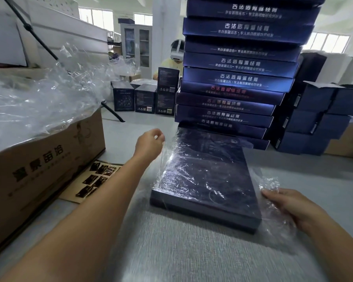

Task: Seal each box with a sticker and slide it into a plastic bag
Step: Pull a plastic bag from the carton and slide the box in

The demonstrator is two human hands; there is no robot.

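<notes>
While both hands pinch the plastic bag (194, 159) around the box (208, 192) | stack (238, 64) reads 古法透骨通经膏

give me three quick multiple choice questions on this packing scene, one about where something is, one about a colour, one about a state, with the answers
1. Where does the sheet of stickers lie?
A. on top of the tall stack
B. on the table by the cardboard carton, left of the left arm
C. under the right hand

2. What colour is the box between the hands?
A. dark navy blue
B. white
C. red

3. How far is the box in the plastic bag?
A. not in at all
B. far end in the film, near end bare
C. fully in and closed

Answers:
1 B, it lies flat beside the cardboard carton.
2 A, like the stack of boxes behind.
3 B, the left hand pinches film at the far corner, the right hand holds it near the bare end.
</notes>
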